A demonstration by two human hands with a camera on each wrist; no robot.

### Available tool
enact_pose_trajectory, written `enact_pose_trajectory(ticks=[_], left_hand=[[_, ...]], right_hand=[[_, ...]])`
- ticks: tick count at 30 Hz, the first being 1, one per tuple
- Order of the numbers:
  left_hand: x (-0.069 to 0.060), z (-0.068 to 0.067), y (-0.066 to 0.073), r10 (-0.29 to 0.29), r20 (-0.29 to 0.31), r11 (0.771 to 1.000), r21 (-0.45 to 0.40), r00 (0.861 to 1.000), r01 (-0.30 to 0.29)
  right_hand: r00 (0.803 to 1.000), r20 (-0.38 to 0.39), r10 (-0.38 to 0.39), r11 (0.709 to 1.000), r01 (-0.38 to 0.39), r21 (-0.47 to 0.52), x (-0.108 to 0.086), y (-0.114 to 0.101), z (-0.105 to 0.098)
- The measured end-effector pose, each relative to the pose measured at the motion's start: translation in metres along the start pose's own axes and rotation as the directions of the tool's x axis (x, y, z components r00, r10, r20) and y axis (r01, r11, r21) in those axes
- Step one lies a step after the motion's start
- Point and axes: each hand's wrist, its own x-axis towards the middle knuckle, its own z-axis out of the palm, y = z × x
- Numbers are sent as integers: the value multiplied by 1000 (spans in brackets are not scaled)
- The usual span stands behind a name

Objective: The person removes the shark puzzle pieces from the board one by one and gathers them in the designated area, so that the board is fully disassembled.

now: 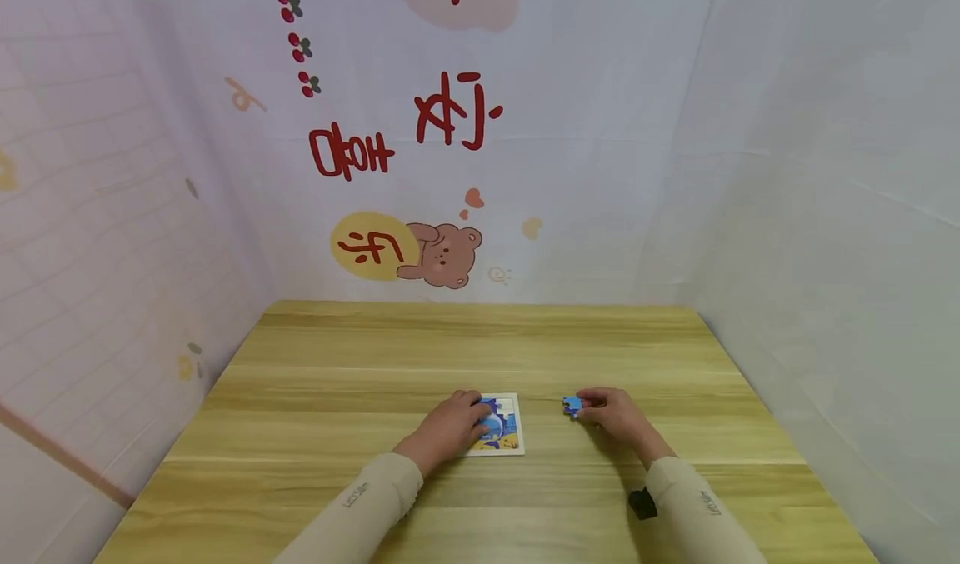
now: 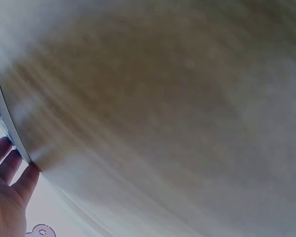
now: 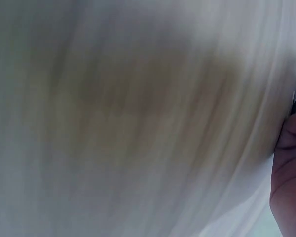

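Blue piece (image 1: 572,405) is pinched by the right hand (image 1: 617,415); the loose left hand (image 1: 452,422) touches the board (image 1: 521,439), hiding its left edge.

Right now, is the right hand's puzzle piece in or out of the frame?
Out: the right hand holds the piece apart from the white frame.

The head camera looks down over the table (image 1: 300,431) both close wrist cameras share.

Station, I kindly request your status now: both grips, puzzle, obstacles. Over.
Left grip rests on framed puzzle. Right grip pinches blue piece, apart from puzzle. In the way: left grip covers puzzle's left side.
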Motion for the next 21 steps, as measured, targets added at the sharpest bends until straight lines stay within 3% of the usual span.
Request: enact_pose_trajectory(ticks=[6, 11, 21], left_hand=[[0, 2, 0, 0, 9, 1000, 9, 1000, -1], [0, 1, 0, 8, 5, 1000, 18, 1000, -8], [-3, 0, -5, 21, 8, 1000, 5, 1000, -21]], right_hand=[[1000, 9, 29, 1000, -29, 10, -10, 22, -34], [1000, 10, 15, 997, -14, -76, -17, 32, -56], [999, -3, -42, 974, 40, -222, -17, 39, -64]])
